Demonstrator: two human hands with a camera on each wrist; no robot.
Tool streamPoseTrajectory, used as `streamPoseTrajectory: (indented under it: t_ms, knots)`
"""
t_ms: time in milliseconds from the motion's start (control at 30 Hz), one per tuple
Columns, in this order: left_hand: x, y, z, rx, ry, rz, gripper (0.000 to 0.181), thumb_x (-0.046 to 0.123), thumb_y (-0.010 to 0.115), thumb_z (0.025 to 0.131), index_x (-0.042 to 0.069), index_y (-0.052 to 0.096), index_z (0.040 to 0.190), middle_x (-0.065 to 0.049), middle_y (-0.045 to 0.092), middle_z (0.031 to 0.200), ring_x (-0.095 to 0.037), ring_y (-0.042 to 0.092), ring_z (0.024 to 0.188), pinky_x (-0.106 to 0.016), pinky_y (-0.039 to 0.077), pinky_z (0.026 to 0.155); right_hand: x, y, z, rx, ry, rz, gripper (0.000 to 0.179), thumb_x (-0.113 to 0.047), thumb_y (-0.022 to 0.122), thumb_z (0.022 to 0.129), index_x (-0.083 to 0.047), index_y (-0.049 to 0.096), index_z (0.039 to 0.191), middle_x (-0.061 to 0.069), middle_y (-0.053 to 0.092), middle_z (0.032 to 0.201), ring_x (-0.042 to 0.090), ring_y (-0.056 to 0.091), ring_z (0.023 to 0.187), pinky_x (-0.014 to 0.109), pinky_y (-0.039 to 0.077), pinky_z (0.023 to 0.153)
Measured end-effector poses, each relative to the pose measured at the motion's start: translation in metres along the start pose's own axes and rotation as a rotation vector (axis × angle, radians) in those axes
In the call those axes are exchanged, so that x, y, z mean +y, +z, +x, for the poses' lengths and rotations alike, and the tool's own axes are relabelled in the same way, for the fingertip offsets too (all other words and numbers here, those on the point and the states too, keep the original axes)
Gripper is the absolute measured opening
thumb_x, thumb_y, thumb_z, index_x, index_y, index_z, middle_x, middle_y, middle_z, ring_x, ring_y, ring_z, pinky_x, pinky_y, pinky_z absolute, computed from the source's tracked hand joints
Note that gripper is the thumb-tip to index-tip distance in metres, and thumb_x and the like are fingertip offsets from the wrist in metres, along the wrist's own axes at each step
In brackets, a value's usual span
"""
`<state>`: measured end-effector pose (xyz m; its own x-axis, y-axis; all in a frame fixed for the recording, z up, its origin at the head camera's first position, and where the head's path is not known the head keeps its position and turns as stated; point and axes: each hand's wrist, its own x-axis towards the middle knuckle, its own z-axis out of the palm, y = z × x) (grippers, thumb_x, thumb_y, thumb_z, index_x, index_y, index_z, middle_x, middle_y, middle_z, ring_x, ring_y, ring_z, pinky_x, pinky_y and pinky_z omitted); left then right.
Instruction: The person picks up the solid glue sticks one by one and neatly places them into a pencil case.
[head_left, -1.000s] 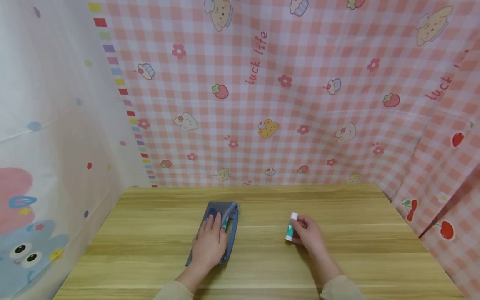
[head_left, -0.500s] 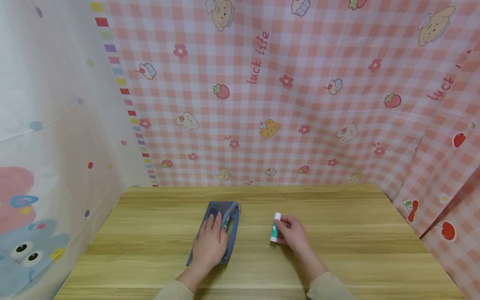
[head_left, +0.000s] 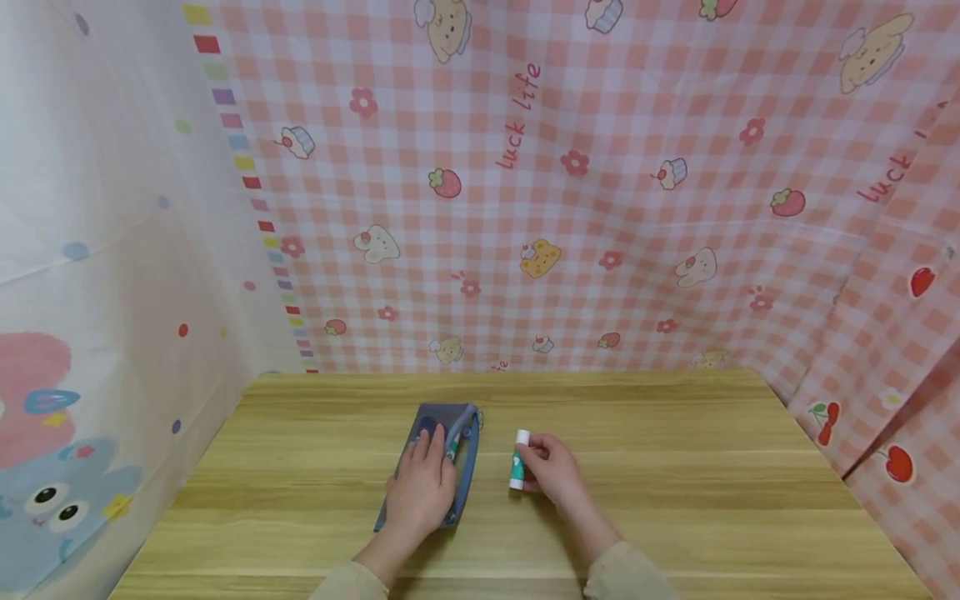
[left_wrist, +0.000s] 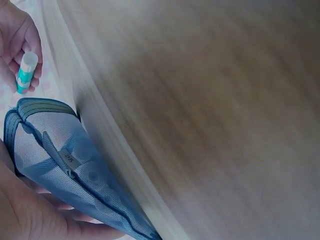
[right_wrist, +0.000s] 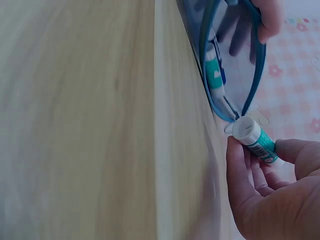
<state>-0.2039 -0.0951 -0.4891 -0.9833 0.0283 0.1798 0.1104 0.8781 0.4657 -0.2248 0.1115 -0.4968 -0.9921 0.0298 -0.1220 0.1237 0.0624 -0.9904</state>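
Note:
A blue mesh pencil case [head_left: 466, 479] lies on the table, its zipped mouth gaping toward the right. My left hand [head_left: 422, 487] rests over its upper side, fingers stretched out straight. In the right wrist view those fingers show through the mesh. My right hand [head_left: 558, 471] pinches a green-and-white glue stick [head_left: 519, 460] between thumb and fingers, a short way right of the case. Its white end [right_wrist: 247, 130] points at the mouth in the right wrist view. Inside the case, another green-and-white tube [right_wrist: 213, 75] is visible beside a dark blue item.
Both hands work at the wooden table [head_left: 660, 467]. Behind it hangs a pink checked cloth [head_left: 480, 208] with printed figures, and a white printed sheet [head_left: 120, 250] hangs on the left.
My right hand has moved left with the glue stick, bringing it closer to the pencil case. The left hand and the case have stayed in place.

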Motion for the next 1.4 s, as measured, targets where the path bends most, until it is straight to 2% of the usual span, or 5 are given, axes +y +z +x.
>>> streamPoseTrajectory:
  t_ms: [467, 833, 1033, 1267, 1400]
  knots:
    - [0.001, -0.001, 0.001, -0.008, -0.006, 0.011, 0.053, 0.029, 0.040, 0.103, 0.008, 0.042, 0.151, -0.022, 0.040, 0.152, -0.045, 0.038, 0.136, -0.076, 0.036, 0.091, -0.002, 0.032, 0.004, -0.039, 0.001, -0.006, 0.033, -0.011, 0.061, 0.097, 0.014, 0.055, 0.117, 0.012, 0.059, 0.091, 0.017, 0.059, 0.071, 0.037, 0.059, 0.060]
    - [0.001, 0.000, 0.001, -0.009, -0.008, 0.013, 0.053, 0.029, 0.041, 0.103, 0.009, 0.042, 0.151, -0.021, 0.040, 0.152, -0.045, 0.038, 0.136, -0.075, 0.037, 0.091, -0.004, 0.054, 0.008, -0.041, 0.020, -0.060, 0.031, -0.014, 0.062, 0.097, 0.010, 0.056, 0.117, 0.013, 0.062, 0.093, 0.016, 0.061, 0.072, 0.034, 0.058, 0.059]
    - [0.001, -0.001, 0.001, -0.013, -0.012, 0.008, 0.052, 0.029, 0.041, 0.102, 0.009, 0.043, 0.151, -0.021, 0.040, 0.152, -0.045, 0.039, 0.136, -0.076, 0.036, 0.091, -0.003, 0.061, 0.009, -0.031, 0.038, -0.090, 0.028, -0.014, 0.062, 0.097, 0.007, 0.059, 0.114, 0.012, 0.062, 0.091, 0.017, 0.062, 0.073, 0.033, 0.058, 0.059]
    - [-0.001, 0.000, 0.001, -0.009, -0.012, 0.011, 0.052, 0.029, 0.041, 0.102, 0.009, 0.043, 0.151, -0.021, 0.040, 0.152, -0.044, 0.039, 0.136, -0.076, 0.037, 0.090, -0.002, 0.063, 0.009, -0.031, 0.012, -0.094, 0.029, -0.016, 0.063, 0.097, 0.009, 0.058, 0.111, 0.013, 0.062, 0.089, 0.018, 0.062, 0.072, 0.031, 0.058, 0.057]
    - [-0.001, 0.001, 0.001, -0.008, -0.009, 0.015, 0.052, 0.029, 0.042, 0.102, 0.009, 0.042, 0.151, -0.021, 0.041, 0.152, -0.044, 0.039, 0.136, -0.076, 0.037, 0.089, -0.001, 0.065, 0.011, -0.041, 0.029, -0.048, 0.028, -0.012, 0.062, 0.097, 0.009, 0.059, 0.114, 0.014, 0.064, 0.091, 0.018, 0.064, 0.072, 0.032, 0.058, 0.060]
